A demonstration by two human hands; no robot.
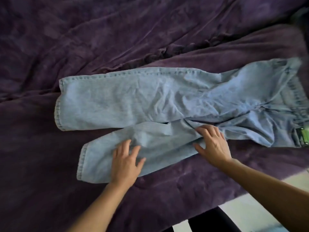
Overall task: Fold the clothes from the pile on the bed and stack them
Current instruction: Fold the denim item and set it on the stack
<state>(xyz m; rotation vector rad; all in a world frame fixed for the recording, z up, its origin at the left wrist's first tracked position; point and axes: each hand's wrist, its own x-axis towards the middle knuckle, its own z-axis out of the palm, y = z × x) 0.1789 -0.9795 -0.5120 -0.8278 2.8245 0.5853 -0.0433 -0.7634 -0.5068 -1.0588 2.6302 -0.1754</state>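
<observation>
- Pale denim jeans (150,104) lie flat on the purple bedspread (50,148), long axis left-right, waistband right.
- Left hand (124,164) and right hand (213,144) press flat on the nearer leg, gripping nothing.

Filled almost edge to edge by a bed (50,164) under a plush purple cover (100,30), creased into long soft folds toward the far side. Crossed on a slant, from middle left up toward the right, by a bunched ridge (167,52) of the same cloth (darker in its hollows). Lit softly and evenly, with a faint sheen on the nap near the front edge. Beyond the near right edge, down to a pale floor (247,215), brightest of all. At the top right corner, only a dark shape (301,15), too blurred to tell.
</observation>
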